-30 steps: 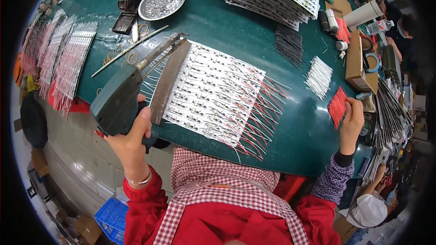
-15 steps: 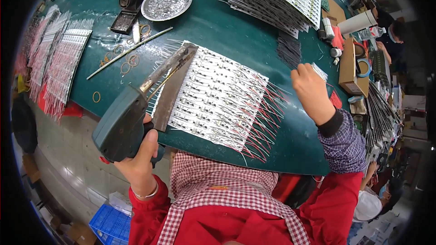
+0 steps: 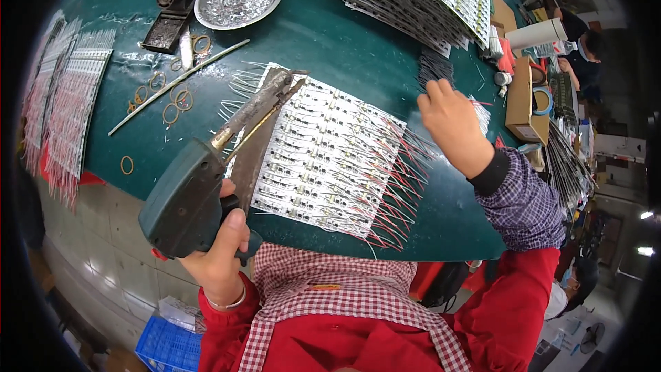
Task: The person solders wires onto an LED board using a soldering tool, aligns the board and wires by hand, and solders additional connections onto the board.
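One head-worn view: left fisheye of a side-by-side pair. It looked down and forward over the bench [image 3: 454, 224], upright, unmirrored. Close range: checked apron [image 3: 337, 289] sat at lower centre, red sleeves [image 3: 231, 317] entered from the bottom edge, left hand [image 3: 222, 248] showed left of centre, right hand [image 3: 456, 126] right of centre. Bench filled the upper and middle frame, its front edge below mid-height. Floor [image 3: 110, 255] took the lower left. Farther background leaned along the right rim; a co-worker [image 3: 584, 58] there came out small. Black vignette covered the corners.
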Motion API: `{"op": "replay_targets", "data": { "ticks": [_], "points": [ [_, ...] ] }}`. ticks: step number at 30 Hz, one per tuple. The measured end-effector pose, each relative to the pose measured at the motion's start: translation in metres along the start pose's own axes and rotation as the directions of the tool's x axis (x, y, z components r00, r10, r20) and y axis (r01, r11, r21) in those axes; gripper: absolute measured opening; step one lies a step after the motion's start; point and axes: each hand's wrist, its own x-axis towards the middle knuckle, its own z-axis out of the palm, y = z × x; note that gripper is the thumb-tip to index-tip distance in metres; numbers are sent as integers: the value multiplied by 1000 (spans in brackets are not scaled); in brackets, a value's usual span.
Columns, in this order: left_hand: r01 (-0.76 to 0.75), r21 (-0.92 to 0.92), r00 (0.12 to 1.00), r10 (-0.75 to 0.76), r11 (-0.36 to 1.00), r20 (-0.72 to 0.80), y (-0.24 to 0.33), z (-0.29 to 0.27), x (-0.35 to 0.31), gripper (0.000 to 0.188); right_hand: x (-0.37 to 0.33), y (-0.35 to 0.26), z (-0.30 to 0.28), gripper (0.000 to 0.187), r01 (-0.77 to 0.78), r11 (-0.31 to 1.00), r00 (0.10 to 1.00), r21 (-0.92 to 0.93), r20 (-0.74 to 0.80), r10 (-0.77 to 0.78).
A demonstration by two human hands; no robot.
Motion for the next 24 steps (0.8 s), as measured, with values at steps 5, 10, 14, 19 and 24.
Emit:
{"op": "replay_targets", "data": {
  "ticks": [5, 10, 14, 19, 24],
  "points": [
    [164, -174, 985, -151, 971, 86, -5, 4, 6, 57, 9, -1, -29, 13, -47, 772, 958, 634, -189, 214],
    [203, -70, 975, -195, 977, 107, -10, 11, 8, 54, 28, -39, -20, 22, 35, 571, 881, 820, -295, 369],
    [157, 174, 975, -181, 972, 129, -20, 8, 5, 46, 33, -59, -10, 21, 51, 513, 842, 857, -313, 440],
    [25, 398, 961, -132, 917, 244, -27, 8, 6, 43, 31, -68, -1, 30, 56, 571, 829, 819, -356, 430],
    [-176, 478, 931, -12, 860, 365, -32, 13, 12, 42, 31, -69, 0, 31, 60, 589, 841, 806, -359, 406]
  ]
}}
